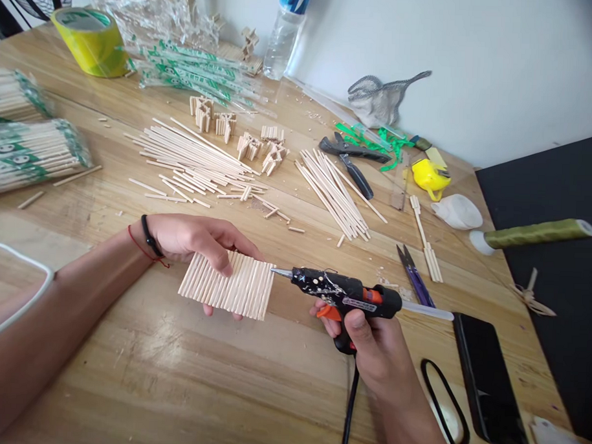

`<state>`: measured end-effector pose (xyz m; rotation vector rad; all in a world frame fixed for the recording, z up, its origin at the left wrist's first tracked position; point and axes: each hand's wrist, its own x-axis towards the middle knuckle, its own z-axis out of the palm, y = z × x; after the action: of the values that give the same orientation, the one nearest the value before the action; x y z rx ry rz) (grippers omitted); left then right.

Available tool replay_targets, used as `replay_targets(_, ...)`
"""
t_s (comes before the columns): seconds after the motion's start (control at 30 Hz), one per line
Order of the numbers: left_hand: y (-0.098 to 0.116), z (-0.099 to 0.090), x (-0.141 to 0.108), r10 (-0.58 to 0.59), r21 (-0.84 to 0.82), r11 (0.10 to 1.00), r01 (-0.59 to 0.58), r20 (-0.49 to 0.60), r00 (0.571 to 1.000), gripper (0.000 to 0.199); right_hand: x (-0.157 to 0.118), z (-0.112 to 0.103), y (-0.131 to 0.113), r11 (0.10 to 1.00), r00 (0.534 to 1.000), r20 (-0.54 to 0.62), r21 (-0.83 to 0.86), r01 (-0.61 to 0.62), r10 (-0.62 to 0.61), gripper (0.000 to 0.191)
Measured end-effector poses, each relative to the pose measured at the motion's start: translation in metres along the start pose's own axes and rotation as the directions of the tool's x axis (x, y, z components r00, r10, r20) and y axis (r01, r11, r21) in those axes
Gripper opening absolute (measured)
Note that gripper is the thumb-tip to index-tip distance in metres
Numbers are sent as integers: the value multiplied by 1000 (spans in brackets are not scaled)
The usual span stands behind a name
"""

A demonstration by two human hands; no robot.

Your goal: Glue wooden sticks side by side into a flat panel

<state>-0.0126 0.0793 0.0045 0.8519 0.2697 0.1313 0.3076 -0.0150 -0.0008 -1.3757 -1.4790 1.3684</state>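
A flat panel of short wooden sticks (242, 288) lies side by side in my left hand (205, 241), the thumb on top and fingertips showing below its lower edge. My right hand (369, 341) is wrapped round the handle of a black glue gun (330, 285) with an orange trigger. The gun's metal nozzle points left, and its tip is at the upper right corner of the panel. From the back of the gun a clear glue stick (429, 309) sticks out. Both hands are above the wooden table (174, 379).
Loose sticks (191, 157) and small stick assemblies (250, 146) lie beyond my hands. Pliers (354, 162), purple scissors (414, 278) and a black phone (489, 384) are at the right. Wrapped stick bundles (31, 154) and yellow tape (91, 43) stand left. The gun's cord (350, 405) runs toward me.
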Motion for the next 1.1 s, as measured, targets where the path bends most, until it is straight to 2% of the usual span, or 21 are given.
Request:
replay_targets(0.17, -4, -3, 1, 26, -9, 1000, -26, 18, 999, 48, 0, 0, 2, 999, 1000, 9, -50, 5, -4, 60)
replay_targets(0.37, 1, 1, 1, -1, 0, 1000, 1, 27, 1000, 51, 2, -4, 4, 996, 999, 49, -85, 24, -20, 58)
replay_targets(0.6, 7, 7, 1, -33, 52, 998, 34, -11, 999, 54, -1, -1, -3, 993, 1000, -10, -118, -28, 28, 57)
replay_targets(0.83, 5, 6, 0, -24, 29, 999, 24, -29, 999, 53, -2, -3, -5, 982, 1000, 4, -186, -26, 27, 58)
replay_targets(1.1, 1, -1, 1, -17, 16, 1000, 17, 4, 1000, 50, -1, -4, -9, 980, 999, 25, -198, -26, 31, 56)
